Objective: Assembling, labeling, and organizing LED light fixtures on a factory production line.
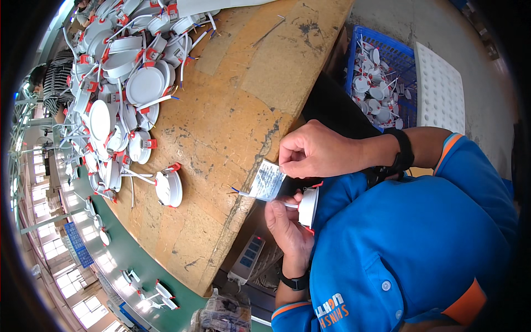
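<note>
**Downlight and its label, held at the table edge**

Downlight (307, 206) — a round white recessed lamp with red spring clips — sits in our left hand (285, 227), just right of centre in the frame and against the blue shirt. We see the lamp almost edge-on, its disc face turned toward the right of the picture, and its white lead runs out to the left, toward the wooden table edge (243, 182). A small white printed label (268, 180) sits on that lead, just above and left of the lamp.

Our right hand (315, 150) comes in from the right and lies directly above the left hand, close to it. Its thumb and forefinger are pressed together on the label's upper right corner, the other fingers curled in. The left hand's fingers wrap the lamp from below, palm turned up, wrist bent toward the body — a closed hold.

Upper left, a heap of similar downlights (119, 94) covers the table. A blue crate (406, 58) of small white parts stands at upper right.
</note>
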